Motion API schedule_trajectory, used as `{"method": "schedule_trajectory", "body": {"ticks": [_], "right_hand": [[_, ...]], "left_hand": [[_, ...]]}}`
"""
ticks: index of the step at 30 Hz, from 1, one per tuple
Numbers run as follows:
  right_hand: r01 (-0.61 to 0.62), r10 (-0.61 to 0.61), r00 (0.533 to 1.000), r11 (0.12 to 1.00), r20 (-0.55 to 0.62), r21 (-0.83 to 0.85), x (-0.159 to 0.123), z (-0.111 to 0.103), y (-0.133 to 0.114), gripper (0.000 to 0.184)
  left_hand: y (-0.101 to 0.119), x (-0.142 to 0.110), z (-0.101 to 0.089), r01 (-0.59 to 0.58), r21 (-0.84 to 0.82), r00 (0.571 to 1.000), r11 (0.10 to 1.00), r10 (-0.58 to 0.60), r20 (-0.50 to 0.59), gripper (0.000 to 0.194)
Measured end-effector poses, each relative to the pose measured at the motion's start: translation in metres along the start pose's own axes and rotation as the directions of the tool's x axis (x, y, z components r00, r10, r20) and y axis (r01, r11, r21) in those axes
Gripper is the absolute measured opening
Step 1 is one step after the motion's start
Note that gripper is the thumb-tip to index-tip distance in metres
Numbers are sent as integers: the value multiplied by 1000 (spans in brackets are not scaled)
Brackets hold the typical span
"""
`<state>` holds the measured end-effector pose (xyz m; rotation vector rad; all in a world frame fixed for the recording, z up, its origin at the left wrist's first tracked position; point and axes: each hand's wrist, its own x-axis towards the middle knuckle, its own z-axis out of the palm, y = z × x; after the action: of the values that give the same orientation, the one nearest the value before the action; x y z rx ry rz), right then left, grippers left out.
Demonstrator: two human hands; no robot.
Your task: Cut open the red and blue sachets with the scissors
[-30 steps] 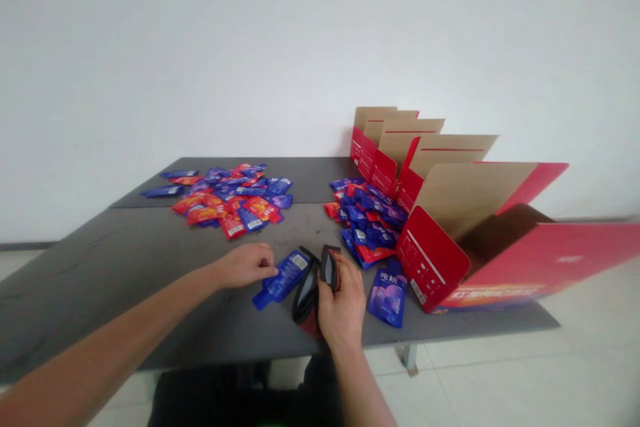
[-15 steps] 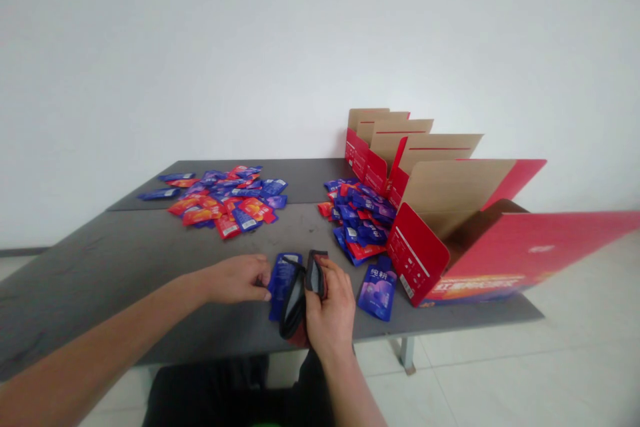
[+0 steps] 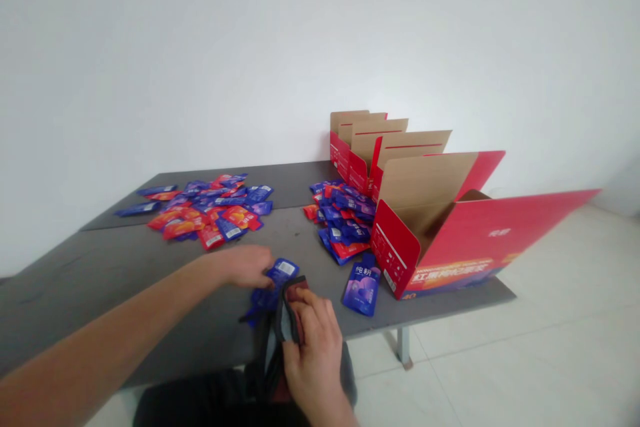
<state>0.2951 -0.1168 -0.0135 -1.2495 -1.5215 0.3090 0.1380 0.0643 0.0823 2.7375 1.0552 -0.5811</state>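
Observation:
My right hand (image 3: 314, 340) is closed round a small dark-red fabric pouch (image 3: 296, 288) with black edging and a grey lining, held with its mouth spread at the table's front edge. Just left of it, my left hand (image 3: 253, 267) has its fingers closed at the left edge of a blue spouted drink pouch (image 3: 284, 269). That drink pouch lies tilted, and the fabric pouch covers its lower right part. Another purple-blue drink pouch (image 3: 362, 288) rests flat to the right of my right hand.
A pile of red and blue drink pouches (image 3: 210, 203) lies at the left rear, a second pile (image 3: 345, 217) right of centre. Several open red cartons (image 3: 450, 247) with raised flaps run along the right side of the grey table (image 3: 165, 287). A white wall stands behind.
My right hand and the fabric pouch have moved down and left. My left hand now closes on the blue drink pouch, which has turned clockwise. The whole view has shifted slightly.

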Motion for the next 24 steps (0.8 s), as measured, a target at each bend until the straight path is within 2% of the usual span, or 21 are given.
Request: {"method": "schedule_trajectory", "body": {"ticks": [3,7,11,14,17,21,24], "right_hand": [[27,-27,1000,999,-9,31,-8,-2,1,52],[67,-64,997,996,-39,58,-16,-6,2,48],[77,-74,994,996,-75,44,-18,-7,3,42],[78,-76,994,997,-73,25,-17,-6,3,40],[85,-83,994,996,-71,22,-18,-4,3,43],[83,-82,994,996,-65,13,-21,-3,5,43],[85,-85,995,996,-59,3,-21,-3,4,40]], "left_hand": [[19,6,1,-15,-10,1000,1000,15,-24,28],[31,3,15,51,-46,993,998,-55,-100,39],[27,-8,36,4,-141,977,990,-34,-212,47],[18,-14,44,-67,-219,970,973,13,-241,46],[15,-16,40,-67,-229,980,971,21,-200,45],[20,-12,27,37,-256,997,966,-53,-53,47],[22,-8,22,78,-298,997,951,-73,30,41]]}}
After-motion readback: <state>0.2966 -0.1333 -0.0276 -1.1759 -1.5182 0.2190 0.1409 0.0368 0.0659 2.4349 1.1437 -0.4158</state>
